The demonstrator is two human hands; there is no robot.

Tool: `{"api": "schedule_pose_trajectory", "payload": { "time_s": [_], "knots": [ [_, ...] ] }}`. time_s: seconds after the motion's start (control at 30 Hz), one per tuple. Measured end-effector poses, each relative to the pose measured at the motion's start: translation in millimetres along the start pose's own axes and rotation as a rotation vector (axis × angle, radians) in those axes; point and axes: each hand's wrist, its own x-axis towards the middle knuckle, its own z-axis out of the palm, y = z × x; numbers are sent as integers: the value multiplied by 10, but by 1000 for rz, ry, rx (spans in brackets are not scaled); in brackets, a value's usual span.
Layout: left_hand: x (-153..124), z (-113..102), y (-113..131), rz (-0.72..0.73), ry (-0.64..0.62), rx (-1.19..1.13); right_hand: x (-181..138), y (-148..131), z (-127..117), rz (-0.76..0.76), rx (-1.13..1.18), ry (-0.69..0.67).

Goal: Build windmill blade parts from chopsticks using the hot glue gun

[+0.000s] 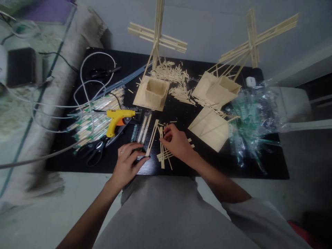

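1. Grey shirt (166,214) nearest, at the tabletop (185,168) edge.
2. Risk: crossed sticks (168,155) under the right strip (162,158) could tilt or snag it; glue gun (115,119) nozzle, if hot, could burn knuckles.
3. Left hand (127,160): thumb and index pinching left strip's (149,148) near end.
4. Right hand (176,141): fingers curled at right strip's far end; can't confirm grip.
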Motion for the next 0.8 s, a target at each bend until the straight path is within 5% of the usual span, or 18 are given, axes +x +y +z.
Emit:
{"api": "schedule_pose_trajectory", "payload": {
  "time_s": [0.3,0.57,0.8],
  "knots": [
    [-3,-21,-18,2,-26,-48,94,51,-127,29,468,54],
    [13,-43,-7,-10,-50,-76,156,-74,-241,214,939,-183],
    [9,-63,3,-16,-59,-99,267,49,-179,224,1068,-345]
  ]
}}
